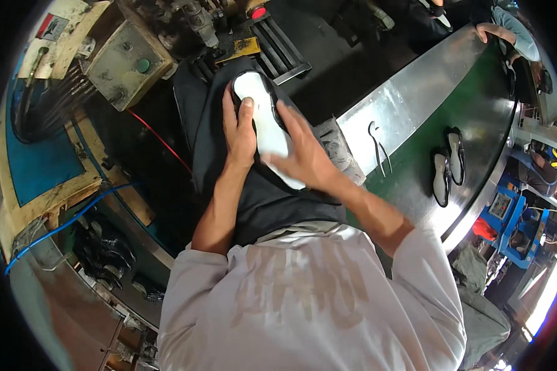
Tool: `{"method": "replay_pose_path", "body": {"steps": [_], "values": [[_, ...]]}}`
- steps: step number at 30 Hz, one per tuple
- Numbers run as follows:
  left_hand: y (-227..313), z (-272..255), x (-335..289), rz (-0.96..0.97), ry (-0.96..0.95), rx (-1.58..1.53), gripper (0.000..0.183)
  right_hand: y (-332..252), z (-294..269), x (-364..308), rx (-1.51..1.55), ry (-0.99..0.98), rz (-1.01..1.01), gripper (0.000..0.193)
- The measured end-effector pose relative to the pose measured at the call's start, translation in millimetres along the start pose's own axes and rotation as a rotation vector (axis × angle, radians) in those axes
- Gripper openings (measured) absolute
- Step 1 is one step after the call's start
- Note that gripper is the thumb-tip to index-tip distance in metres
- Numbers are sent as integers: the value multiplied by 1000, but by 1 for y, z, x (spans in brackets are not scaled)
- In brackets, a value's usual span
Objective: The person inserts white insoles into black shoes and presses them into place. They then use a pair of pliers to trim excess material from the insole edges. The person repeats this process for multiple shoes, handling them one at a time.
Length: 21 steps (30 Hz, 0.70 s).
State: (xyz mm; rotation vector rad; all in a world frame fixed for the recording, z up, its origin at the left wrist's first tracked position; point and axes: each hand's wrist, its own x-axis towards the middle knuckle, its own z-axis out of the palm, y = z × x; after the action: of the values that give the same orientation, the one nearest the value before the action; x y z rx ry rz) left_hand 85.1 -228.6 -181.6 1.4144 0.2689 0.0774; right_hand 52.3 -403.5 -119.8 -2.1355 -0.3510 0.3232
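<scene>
Desk [408, 99] runs off to the upper right: bare metal strip on the near side, green surface beyond it. Left side has a wooden table with a blue mat [40, 161]. Dark trousers [211, 139] fill the middle; that's the person's lap. Upper left, grubby metal box [120, 74] with a green button [143, 65] on its face. Blue crates [507, 216] at far right, past the desk. Another person's sleeve [524, 40] and bare hand at the desk's far end.

Shoe [265, 120] is above the lap, between both hands, white sole facing up, glossy black upper showing along its edge. Can't tell toe from heel.

Left hand [238, 136]: pinching the shoe, thumb flat on the sole, fingers wrapped round the left edge. Right hand [309, 157]: blurred, fingers along the right edge, thumb spread away from them over the sole; can't tell if it grips.

Pair of black shoes with greyish faces [441, 179] side by side on the green surface. Pincers [376, 146] nearer the lap, legs apart.
</scene>
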Motion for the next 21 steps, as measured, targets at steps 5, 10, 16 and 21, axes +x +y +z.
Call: {"method": "replay_pose_path", "body": {"steps": [5, 10, 16, 21], "values": [[24, 8, 5, -228, 138, 2, 66, -14, -15, -31, -562, -195, -190, 83], [24, -40, 62, 147, -18, 439, 39, -12, -35, -20, -601, -248, -317, 79], [8, -55, 83, 260, 23, 760, 22, -27, -52, 0, -687, -283, -367, 80], [11, -62, 86, 243, -64, 595, 28, -26, -56, 10, -704, -331, -362, 78]]}}
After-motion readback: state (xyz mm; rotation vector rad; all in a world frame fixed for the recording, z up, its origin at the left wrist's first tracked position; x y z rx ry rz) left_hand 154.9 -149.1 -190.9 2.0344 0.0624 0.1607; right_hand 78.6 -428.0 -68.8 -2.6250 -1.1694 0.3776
